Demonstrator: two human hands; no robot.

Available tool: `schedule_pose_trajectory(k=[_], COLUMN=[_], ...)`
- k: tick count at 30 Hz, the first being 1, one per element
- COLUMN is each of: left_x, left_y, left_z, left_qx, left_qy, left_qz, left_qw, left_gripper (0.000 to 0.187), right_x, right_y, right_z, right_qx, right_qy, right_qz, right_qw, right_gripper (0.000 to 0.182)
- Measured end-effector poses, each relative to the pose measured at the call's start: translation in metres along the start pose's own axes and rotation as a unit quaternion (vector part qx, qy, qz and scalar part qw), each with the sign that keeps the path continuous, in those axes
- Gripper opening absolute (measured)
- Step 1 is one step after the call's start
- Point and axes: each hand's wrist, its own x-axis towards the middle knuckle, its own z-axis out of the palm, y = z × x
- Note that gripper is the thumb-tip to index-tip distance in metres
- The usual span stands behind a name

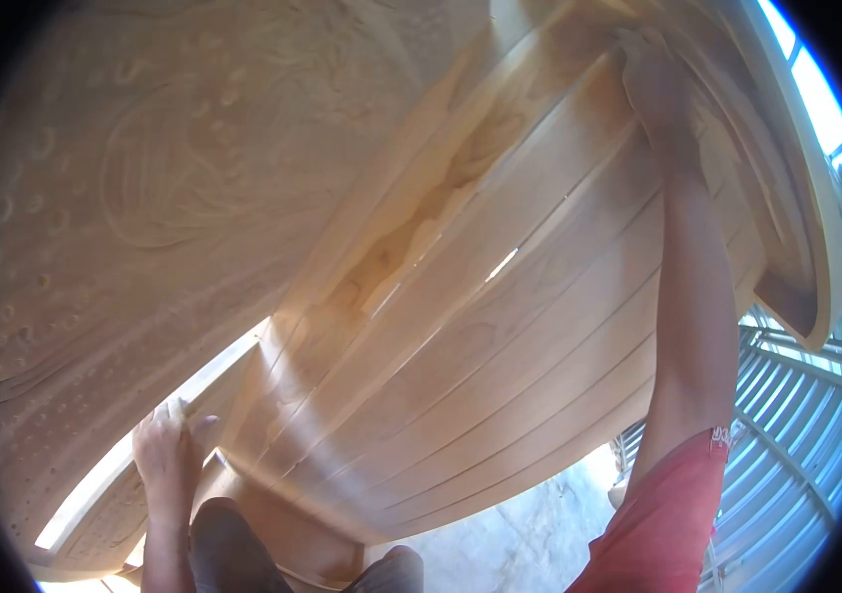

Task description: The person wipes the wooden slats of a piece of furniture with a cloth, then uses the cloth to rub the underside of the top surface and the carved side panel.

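Note:
A large piece of pale wooden furniture fills most of the view, with a surface of long planks (500, 346) parted by narrow gaps. Along its left side stands a broad carved panel (174, 217) with round bumps and swirls. My left hand (166, 450) is closed over a wooden rail (213, 381) at the lower left, its thumb sticking out to the right. Stretched far out, my right hand (650, 84) touches the wood at the far upper end of the planks. Shadow and blur hide its fingertips and anything under them.
A curved wooden rim (797, 198) borders the right side. Beyond it are metal slats (797, 445). Pale floor (510, 519) shows below the planks. My knees (233, 544) are close to a lower wooden board (292, 524). Bright light enters at the upper right.

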Motion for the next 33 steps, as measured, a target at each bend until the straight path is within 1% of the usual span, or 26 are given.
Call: schedule_pose_trajectory(k=[5,7,8,10,11,12,14,15,17,18,19,21,22,24,25,26,27,28,29,30,31,32,33], left_x=[-0.001,-0.001,-0.001,-0.001,0.0,-0.001,-0.003,-0.004,-0.002,-0.002,-0.002,-0.002,-0.003,-0.003,-0.001,-0.002,-0.003,-0.002,-0.002,-0.003,-0.004,-0.004,-0.005], left_y=[0.001,-0.003,-0.005,-0.004,-0.004,-0.002,0.001,0.001,-0.002,-0.002,-0.002,-0.003,-0.005,-0.005,-0.004,-0.005,-0.004,-0.002,-0.002,-0.003,-0.004,-0.005,-0.007], left_z=[-0.002,-0.001,0.001,0.003,0.002,0.003,0.005,0.004,0.002,0.003,0.004,0.001,0.001,0.002,0.002,0.002,0.002,0.002,0.001,0.001,0.002,0.005,0.007], left_qx=[0.011,0.014,0.007,-0.002,0.01,0.02,0.02,0.02,0.02,0.021,0.024,0.017,0.016,0.009,0.008,0.011,0.015,0.017,0.012,0.007,0.006,0.013,0.02], left_qy=[-0.004,-0.002,0.01,0.026,0.017,0.006,0.007,0.01,0.011,0.012,0.011,-0.002,-0.003,-0.003,0.001,0.003,0.004,0.005,0.006,0.004,0.004,0.015,0.025], left_qz=[-0.002,-0.001,0.012,0.02,0.007,-0.007,-0.007,-0.004,0.001,-0.001,0.007,0.008,0.003,0.004,0.001,0.003,0.004,0.005,0.004,0.004,0.003,0.011,0.017], left_qw=[1.0,1.0,1.0,0.999,1.0,1.0,1.0,1.0,1.0,1.0,1.0,1.0,1.0,1.0,1.0,1.0,1.0,1.0,1.0,1.0,1.0,1.0,0.999], left_gripper=[0.041,0.041,0.041,0.041,0.041,0.04,0.039,0.039,0.04,0.04,0.041,0.042,0.042,0.041,0.041,0.042,0.042,0.042,0.042,0.042,0.042,0.042,0.043], right_x=[-0.055,-0.075,-0.073,-0.057,-0.043,-0.023,0.013,0.007,-0.02,-0.042,-0.065,-0.084,-0.076,-0.046,-0.016,0.009,0.019,0.028,0.031,0.016,-0.009,-0.024,-0.027], right_y=[0.044,0.058,0.058,0.045,0.037,0.024,0.0,0.008,0.039,0.05,0.059,0.06,0.054,0.036,0.027,0.022,0.021,0.02,0.02,0.021,0.024,0.024,0.021], right_z=[-0.03,-0.039,-0.037,-0.034,-0.025,-0.015,-0.015,-0.009,0.005,-0.005,-0.021,-0.04,-0.036,-0.016,0.012,0.039,0.048,0.053,0.055,0.042,0.017,0.0,-0.001], right_qx=[0.009,-0.073,-0.073,0.011,-0.055,-0.121,0.006,0.008,-0.102,-0.05,0.002,0.021,0.024,0.049,-0.082,-0.21,-0.21,-0.091,0.03,0.03,0.008,-0.015,-0.014], right_qy=[0.006,0.064,0.066,0.151,0.07,-0.013,-0.002,0.0,-0.104,-0.006,0.096,0.13,0.131,0.152,0.011,-0.135,-0.135,-0.062,0.012,0.009,0.093,0.177,0.179], right_qz=[-0.006,0.003,0.005,-0.085,-0.068,-0.053,-0.058,-0.057,0.028,-0.008,-0.045,0.017,0.013,-0.082,-0.055,-0.024,-0.024,-0.012,0.002,0.003,-0.035,-0.072,-0.074], right_qw=[1.0,0.995,0.995,0.985,0.994,0.991,0.998,0.998,0.989,0.999,0.994,0.991,0.991,0.984,0.995,0.968,0.968,0.994,0.999,0.999,0.995,0.981,0.981], right_gripper=[0.037,0.027,0.027,0.024,0.024,0.023,0.038,0.038,0.031,0.028,0.026,0.019,0.019,0.02,0.024,0.028,0.028,0.031,0.033,0.033,0.025,0.021,0.021])
